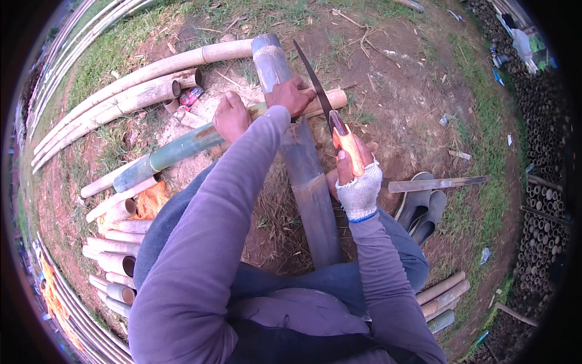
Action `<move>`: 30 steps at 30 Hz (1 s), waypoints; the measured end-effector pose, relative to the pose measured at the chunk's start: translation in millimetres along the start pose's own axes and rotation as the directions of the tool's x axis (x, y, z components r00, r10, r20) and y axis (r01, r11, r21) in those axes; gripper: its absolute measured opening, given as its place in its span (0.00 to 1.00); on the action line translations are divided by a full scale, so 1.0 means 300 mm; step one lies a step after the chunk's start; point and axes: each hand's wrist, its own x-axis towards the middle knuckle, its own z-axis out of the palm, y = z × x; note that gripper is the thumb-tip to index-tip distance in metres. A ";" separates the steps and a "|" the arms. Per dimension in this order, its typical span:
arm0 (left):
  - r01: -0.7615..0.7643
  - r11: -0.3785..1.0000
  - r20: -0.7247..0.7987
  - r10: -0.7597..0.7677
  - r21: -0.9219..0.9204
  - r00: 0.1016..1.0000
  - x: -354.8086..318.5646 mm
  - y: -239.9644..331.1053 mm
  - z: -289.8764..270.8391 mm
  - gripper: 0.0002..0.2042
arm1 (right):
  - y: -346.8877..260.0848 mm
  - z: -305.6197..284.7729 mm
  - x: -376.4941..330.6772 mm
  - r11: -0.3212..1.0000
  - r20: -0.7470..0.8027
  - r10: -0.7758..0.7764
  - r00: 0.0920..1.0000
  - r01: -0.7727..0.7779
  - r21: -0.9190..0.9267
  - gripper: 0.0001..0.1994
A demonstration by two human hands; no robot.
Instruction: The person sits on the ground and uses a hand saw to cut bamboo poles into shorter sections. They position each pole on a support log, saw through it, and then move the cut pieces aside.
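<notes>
Left hand (290, 97) curls over bamboo (188, 143); right hand (359, 183) grips saw (347, 148).

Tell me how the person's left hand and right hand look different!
The left hand is bare, but the right hand wears a white fingerless glove. The left hand is on a bamboo pole; the right hand grips a saw. Both come out of long purple-grey sleeves.
</notes>
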 end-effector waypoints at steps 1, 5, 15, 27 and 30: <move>0.004 1.000 -0.001 -0.004 -0.003 1.000 -0.005 -0.003 -0.007 0.24 | -0.016 -0.012 -0.014 1.000 0.018 0.010 1.000 -0.010 0.024 0.20; 0.008 1.000 -0.009 -0.008 0.008 1.000 -0.009 -0.023 -0.019 0.23 | -0.089 -0.174 -0.223 0.994 0.101 0.094 0.990 -0.100 0.049 0.25; -0.095 0.988 0.098 0.107 -0.122 0.989 0.048 -0.080 -0.024 0.28 | -0.048 -0.037 -0.026 0.999 0.027 -0.043 0.999 0.044 -0.023 0.19; -0.428 0.828 0.068 0.435 0.362 0.898 -0.216 -0.642 -0.663 0.37 | -0.083 -0.101 -0.002 0.966 0.143 0.179 0.973 -0.201 0.161 0.17; -0.106 0.812 0.113 0.049 0.574 0.992 -0.363 -0.760 -0.554 0.54 | -0.120 -0.063 0.047 0.994 0.020 0.024 1.000 -0.022 -0.106 0.12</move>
